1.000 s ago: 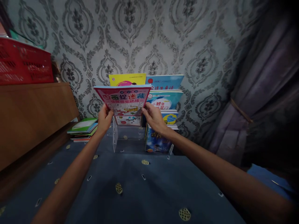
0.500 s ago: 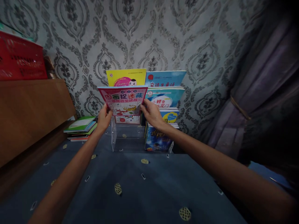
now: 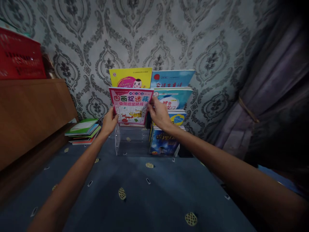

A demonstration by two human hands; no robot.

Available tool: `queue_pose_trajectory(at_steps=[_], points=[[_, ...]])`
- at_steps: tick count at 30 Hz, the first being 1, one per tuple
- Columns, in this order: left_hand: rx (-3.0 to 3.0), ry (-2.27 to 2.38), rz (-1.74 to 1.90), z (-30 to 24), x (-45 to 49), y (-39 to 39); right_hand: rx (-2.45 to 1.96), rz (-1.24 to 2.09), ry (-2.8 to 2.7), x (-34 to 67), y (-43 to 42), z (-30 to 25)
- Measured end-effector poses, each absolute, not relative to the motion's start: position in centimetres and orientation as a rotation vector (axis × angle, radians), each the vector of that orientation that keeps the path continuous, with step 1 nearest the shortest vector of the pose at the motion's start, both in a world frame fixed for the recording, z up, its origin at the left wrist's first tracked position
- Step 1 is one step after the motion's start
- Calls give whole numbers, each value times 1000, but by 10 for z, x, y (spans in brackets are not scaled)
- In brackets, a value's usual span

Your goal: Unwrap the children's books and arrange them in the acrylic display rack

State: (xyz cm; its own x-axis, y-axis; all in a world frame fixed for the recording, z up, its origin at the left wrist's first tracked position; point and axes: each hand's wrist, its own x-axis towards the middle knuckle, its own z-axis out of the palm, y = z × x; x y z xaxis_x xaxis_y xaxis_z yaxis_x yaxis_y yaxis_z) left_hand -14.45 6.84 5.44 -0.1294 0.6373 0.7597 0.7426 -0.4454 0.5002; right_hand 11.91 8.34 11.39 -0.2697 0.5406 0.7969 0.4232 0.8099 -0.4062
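Observation:
A pink picture book (image 3: 130, 106) stands nearly upright at the left side of a clear stepped book rack (image 3: 117, 141). My left hand (image 3: 109, 121) pinches its left edge, and my right hand (image 3: 159, 112) grips its right edge. Just behind it rises a yellow book (image 3: 130, 74). To the right, the rack holds a blue book (image 3: 173, 77) at the back, a teal book (image 3: 181, 96) partly behind my right hand, a blue-and-yellow book (image 3: 180, 118) and a dark blue book (image 3: 163, 141) at the front.
A stack of books (image 3: 83, 129) lies left of the rack on the dark patterned cloth (image 3: 103, 199). A wooden cabinet (image 3: 33, 112) with a red basket (image 3: 21, 54) on top stands at the left. Behind is a patterned wall; a tied curtain (image 3: 231, 129) hangs at the right.
The pink book has moved slightly right and down and sits straighter, its cover now more upright. Both hands have moved with it, still holding its side edges.

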Motion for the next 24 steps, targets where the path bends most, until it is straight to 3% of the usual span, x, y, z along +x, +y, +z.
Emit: queue_pose_trajectory(at_steps=[24], points=[[-1862, -1814, -1354, 58, -133, 59, -864, -148, -1919, 119, 76, 113]])
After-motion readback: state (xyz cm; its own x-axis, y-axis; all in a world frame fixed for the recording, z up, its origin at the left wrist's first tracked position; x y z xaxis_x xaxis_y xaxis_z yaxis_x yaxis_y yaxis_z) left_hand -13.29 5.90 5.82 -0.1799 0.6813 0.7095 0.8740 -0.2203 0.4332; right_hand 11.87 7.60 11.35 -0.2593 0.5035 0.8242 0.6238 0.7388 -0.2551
